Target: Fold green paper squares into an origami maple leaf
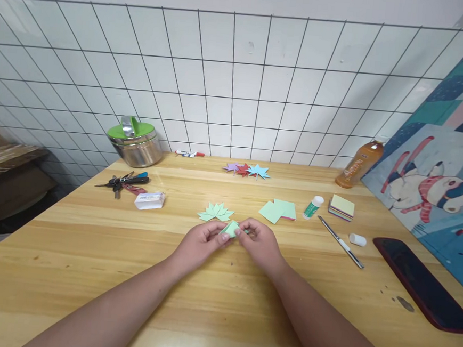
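Between my hands is a small folded piece of light green paper (231,229), held just above the wooden table (189,298). My left hand (201,241) pinches its left side with thumb and fingers. On its right side, the thumb and fingertips of my right hand (260,243) are closed on the same paper. Right behind my hands lies a green paper leaf (215,212) made of several pointed pieces. Flat green paper squares (272,212) lie beyond my right hand, overlapping each other.
Finished paper leaves (258,171) lie at the back. To the right are a glue stick (313,207), its cap (357,239), a craft knife (341,242), a paper stack (341,207), a bottle (359,163) and a dark tray-like object (423,282). Keys (122,182), a small box (149,201) and a steel pot (136,145) stand left.
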`<action>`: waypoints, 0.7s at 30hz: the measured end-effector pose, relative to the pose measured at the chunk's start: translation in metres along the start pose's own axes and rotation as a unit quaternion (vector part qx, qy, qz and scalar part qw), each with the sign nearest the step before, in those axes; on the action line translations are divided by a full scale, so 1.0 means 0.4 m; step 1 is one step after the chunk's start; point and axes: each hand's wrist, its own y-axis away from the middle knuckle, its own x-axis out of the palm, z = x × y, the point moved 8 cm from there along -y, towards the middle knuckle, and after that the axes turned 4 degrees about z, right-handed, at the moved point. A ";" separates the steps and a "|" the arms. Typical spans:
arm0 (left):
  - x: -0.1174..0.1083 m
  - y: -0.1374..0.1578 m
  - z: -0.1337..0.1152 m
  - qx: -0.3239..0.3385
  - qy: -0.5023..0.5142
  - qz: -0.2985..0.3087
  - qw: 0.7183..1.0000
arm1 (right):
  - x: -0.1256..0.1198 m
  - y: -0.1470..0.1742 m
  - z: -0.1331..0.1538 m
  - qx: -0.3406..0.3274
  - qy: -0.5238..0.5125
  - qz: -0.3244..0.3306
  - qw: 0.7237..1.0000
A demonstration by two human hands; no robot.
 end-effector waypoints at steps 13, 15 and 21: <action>-0.013 0.003 -0.005 0.022 -0.101 -0.029 0.994 | -0.006 0.005 0.011 0.009 -0.003 -0.024 1.000; -0.014 0.002 -0.003 0.019 -0.099 -0.032 0.994 | -0.005 0.005 0.010 0.009 0.000 -0.024 1.000; -0.014 0.002 0.001 0.005 -0.095 -0.039 0.995 | -0.007 0.005 0.009 0.005 -0.005 -0.038 0.999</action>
